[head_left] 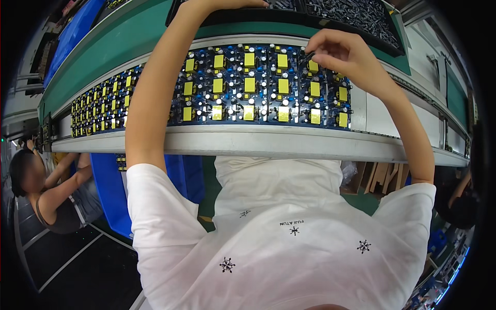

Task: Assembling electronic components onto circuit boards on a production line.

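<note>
A long row of blue circuit boards [233,101] lies in front of me, each with yellow block-shaped parts, small capacitors and other components. Over the far edge of the boards, toward the right, my right hand [343,50] pinches a small black component [309,56] between thumb and fingers. The piece is at the board surface beside a yellow block; whether it is seated cannot be made out. My left hand [232,4] reaches past the boards to a black tray [248,19] at the top edge. Its fingers are mostly cut off by the picture's edge.
Many small black parts [351,20] fill the tray's right compartment. A pale metal rail [268,140] borders the boards on my side. Blue bins [111,201] stand below at left, near another person [57,191] seated there. Cardboard pieces [385,178] are below at right.
</note>
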Action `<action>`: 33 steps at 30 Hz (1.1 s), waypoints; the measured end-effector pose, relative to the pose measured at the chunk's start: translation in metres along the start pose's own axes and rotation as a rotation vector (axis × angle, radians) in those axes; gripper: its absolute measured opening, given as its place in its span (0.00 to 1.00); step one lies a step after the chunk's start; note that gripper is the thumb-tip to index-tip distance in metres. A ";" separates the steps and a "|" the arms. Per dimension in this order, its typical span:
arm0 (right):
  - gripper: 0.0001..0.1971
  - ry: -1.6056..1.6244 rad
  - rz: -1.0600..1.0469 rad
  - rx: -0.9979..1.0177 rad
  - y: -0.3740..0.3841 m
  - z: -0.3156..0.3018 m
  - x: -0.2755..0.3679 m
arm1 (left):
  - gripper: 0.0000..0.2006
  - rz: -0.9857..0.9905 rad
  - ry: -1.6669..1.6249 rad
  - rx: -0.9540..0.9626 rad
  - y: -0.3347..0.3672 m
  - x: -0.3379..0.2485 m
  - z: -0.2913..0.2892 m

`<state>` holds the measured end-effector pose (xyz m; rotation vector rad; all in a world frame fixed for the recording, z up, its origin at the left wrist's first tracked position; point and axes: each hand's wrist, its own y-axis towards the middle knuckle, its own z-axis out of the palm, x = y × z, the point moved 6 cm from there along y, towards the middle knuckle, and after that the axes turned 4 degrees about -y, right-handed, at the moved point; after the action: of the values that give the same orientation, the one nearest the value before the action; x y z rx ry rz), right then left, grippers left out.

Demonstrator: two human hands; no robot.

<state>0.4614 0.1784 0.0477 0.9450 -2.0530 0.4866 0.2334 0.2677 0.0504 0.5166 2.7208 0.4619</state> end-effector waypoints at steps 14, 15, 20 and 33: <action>0.08 -0.470 -0.270 -0.079 0.011 0.021 0.032 | 0.09 -0.052 -0.342 0.107 -0.004 0.009 -0.005; 0.08 -0.471 -0.269 -0.079 0.011 0.022 0.031 | 0.09 -0.039 -0.310 0.099 -0.003 0.006 -0.007; 0.09 -0.578 -0.361 -0.087 0.013 0.021 0.036 | 0.08 -0.032 -0.306 0.123 -0.004 -0.004 -0.014; 0.08 -0.539 -0.328 -0.019 0.018 0.025 0.036 | 0.08 -0.037 -0.308 0.125 -0.015 -0.001 -0.027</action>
<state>0.4204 0.1588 0.0616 1.4907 -2.2918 0.0316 0.2193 0.2474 0.0687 0.5209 2.4666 0.1844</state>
